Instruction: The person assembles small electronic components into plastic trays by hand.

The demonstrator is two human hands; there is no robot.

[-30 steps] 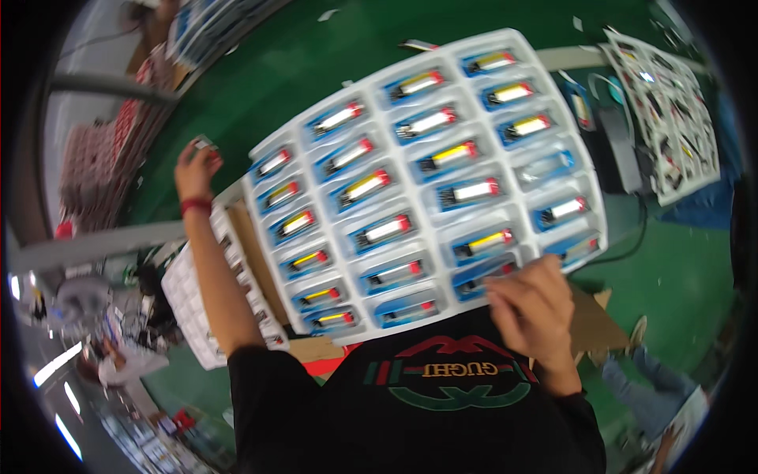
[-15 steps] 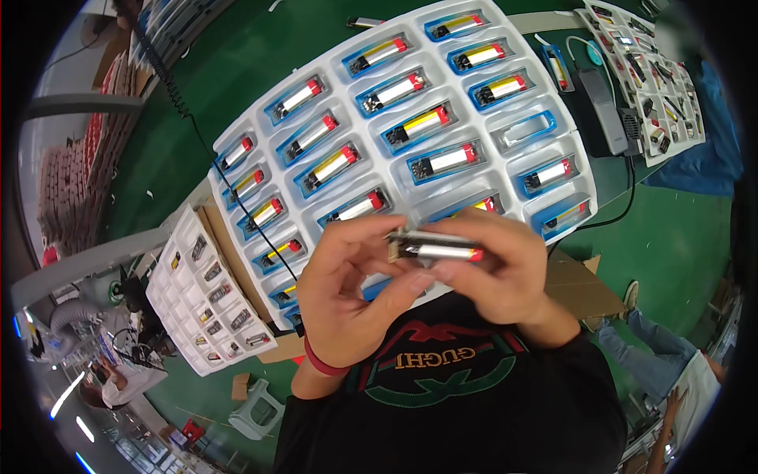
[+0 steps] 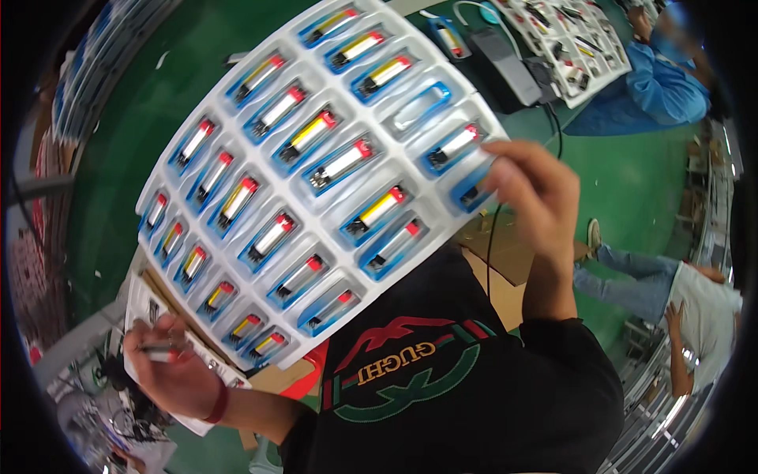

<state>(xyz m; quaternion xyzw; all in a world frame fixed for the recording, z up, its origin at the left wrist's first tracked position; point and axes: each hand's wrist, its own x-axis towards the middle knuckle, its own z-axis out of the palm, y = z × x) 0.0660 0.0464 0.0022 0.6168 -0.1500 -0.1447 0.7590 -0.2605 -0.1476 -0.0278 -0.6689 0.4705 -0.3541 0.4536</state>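
Right hand (image 3: 530, 189) is pinching at the near right corner of the white tray (image 3: 237, 118), fingertips closing on a small battery cell (image 3: 474, 192) in its blue pocket. Left hand (image 3: 170, 365) is low by the near left corner, gripping a small cell-like piece (image 3: 158, 353) over a second tray (image 3: 146, 304). One pocket (image 3: 421, 108) near the far right edge sits empty. Best lift that cell straight up, wires clear.

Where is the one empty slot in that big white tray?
The empty slot sits near the tray's upper right, just above the right hand.
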